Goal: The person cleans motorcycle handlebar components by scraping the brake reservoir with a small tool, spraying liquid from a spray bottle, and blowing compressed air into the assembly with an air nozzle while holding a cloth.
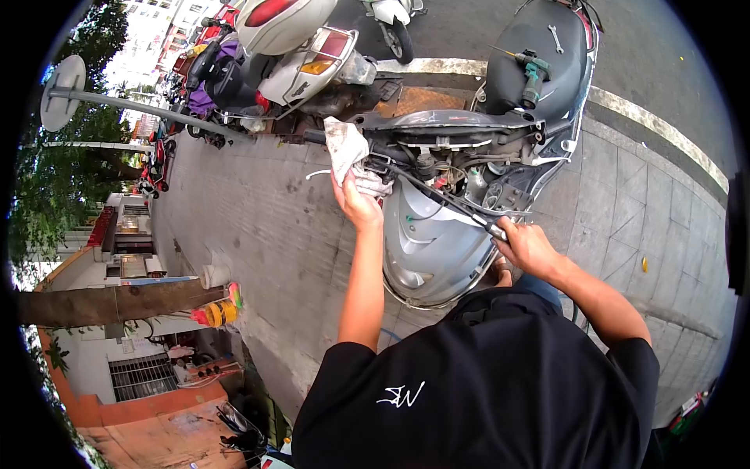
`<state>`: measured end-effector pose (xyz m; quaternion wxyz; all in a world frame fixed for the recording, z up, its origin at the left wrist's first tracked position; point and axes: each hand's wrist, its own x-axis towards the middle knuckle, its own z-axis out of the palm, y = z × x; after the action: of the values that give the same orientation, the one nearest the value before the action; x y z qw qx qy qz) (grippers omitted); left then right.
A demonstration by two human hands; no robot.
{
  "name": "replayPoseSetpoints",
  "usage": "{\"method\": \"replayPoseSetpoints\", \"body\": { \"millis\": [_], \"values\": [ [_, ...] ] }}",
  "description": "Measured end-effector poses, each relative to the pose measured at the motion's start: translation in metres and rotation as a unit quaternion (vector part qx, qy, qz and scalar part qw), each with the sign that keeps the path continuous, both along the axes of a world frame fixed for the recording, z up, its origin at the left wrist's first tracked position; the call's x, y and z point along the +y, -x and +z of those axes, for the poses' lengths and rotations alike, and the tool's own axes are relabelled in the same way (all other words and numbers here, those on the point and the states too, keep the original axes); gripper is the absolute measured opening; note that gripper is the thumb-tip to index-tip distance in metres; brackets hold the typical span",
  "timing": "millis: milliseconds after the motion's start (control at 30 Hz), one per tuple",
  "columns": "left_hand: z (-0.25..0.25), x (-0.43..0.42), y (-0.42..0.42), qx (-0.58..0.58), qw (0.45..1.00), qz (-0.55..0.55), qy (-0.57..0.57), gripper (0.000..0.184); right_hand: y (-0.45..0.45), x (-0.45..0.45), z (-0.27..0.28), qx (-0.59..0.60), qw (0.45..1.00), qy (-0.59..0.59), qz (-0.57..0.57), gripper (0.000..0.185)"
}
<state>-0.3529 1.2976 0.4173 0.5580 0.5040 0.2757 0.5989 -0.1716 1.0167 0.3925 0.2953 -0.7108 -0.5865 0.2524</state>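
Observation:
A crumpled whitish rag [346, 147] is in my left hand [359, 205], pressed around the left end of the scooter's handlebar. The fingers there are partly hidden by the cloth. My right hand [527, 248] is closed around the handlebar grip [495, 230] on the other side. Between the two hands, the scooter's front is opened up, with cables and wiring [441, 173] exposed. Below them sits the silver-grey front panel [430, 238]. On the dark seat [512, 39] lie a green power drill [534, 80] and a wrench [555, 39].
Parked scooters [301, 70] stand at the upper left beside a metal sign pole [156, 109]. Grey paving [258, 203] surrounds the scooter, and a white curb line [664, 123] runs behind it. A tree trunk [117, 303] and a yellow object [221, 314] are at the left.

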Motion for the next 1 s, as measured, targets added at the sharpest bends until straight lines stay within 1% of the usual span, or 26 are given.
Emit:
{"method": "replayPoseSetpoints", "body": {
  "millis": [67, 267, 333, 400, 467, 500, 600, 633, 667, 733, 833, 1000],
  "values": [
    [0.002, -0.001, -0.001, -0.006, 1.0, 0.002, -0.003, 0.045, 0.003, 0.002, 0.001, -0.012, 1.0, 0.0, 0.018, 0.031],
    [-0.003, 0.002, 0.003, 0.001, 1.0, -0.005, 0.007, 0.044, 0.004, 0.008, 0.001, 0.003, 1.0, -0.003, 0.02, 0.032],
    [0.0, -0.002, 0.001, 0.023, 1.0, 0.01, 0.006, 0.044, 0.003, 0.008, -0.001, 0.0, 1.0, -0.014, 0.022, 0.031],
    [0.004, -0.004, -0.001, 0.019, 1.0, 0.011, 0.007, 0.043, 0.002, 0.007, -0.001, -0.004, 0.999, -0.02, 0.025, 0.031],
    [0.006, -0.007, -0.002, 0.05, 0.998, 0.009, 0.02, 0.043, 0.001, 0.006, -0.001, -0.002, 1.0, -0.019, 0.024, 0.031],
    [0.004, -0.004, -0.001, 0.077, 0.997, 0.008, -0.01, 0.043, 0.001, 0.005, 0.0, 0.003, 1.0, -0.017, 0.022, 0.031],
    [-0.001, 0.0, 0.001, 0.081, 0.996, -0.02, -0.039, 0.044, 0.001, 0.005, 0.003, 0.012, 1.0, -0.004, 0.021, 0.031],
    [-0.001, 0.0, 0.002, 0.085, 0.996, -0.013, -0.03, 0.045, 0.001, 0.005, 0.005, 0.007, 1.0, -0.014, 0.021, 0.031],
    [-0.002, -0.001, 0.001, 0.084, 0.996, -0.013, -0.031, 0.045, 0.0, 0.005, 0.006, 0.006, 1.0, -0.015, 0.021, 0.031],
    [-0.003, -0.004, 0.0, 0.057, 0.998, 0.033, 0.02, 0.046, -0.004, 0.004, 0.009, -0.009, 0.999, -0.011, 0.03, 0.031],
    [0.001, -0.005, 0.002, 0.054, 0.998, 0.01, 0.021, 0.048, -0.019, 0.0, 0.023, -0.022, 0.999, 0.004, 0.046, 0.032],
    [0.005, -0.006, 0.006, 0.031, 0.999, -0.009, 0.016, 0.048, -0.028, 0.0, 0.04, -0.029, 0.998, 0.028, 0.038, 0.031]
  ]
}}
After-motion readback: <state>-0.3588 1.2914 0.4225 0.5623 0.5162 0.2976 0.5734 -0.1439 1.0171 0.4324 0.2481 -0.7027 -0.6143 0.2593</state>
